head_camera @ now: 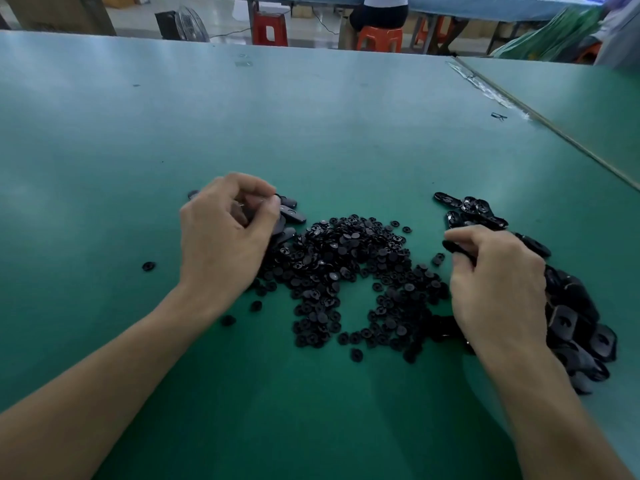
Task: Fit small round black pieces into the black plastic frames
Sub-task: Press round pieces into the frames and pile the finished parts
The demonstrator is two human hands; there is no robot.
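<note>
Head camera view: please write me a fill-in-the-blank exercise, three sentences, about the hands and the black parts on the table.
1. The heap of small round black pieces lies ____ the left hand and the right hand.
2. The right hand pinches one black plastic frame; the large pile of black plastic frames lies on this hand's ____ side.
3. The flat table under all parts is ____ in colour.
Missing words: between; right; green.

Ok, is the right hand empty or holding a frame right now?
Holding one: the right hand pinches a black frame in its curled fingers.
</note>
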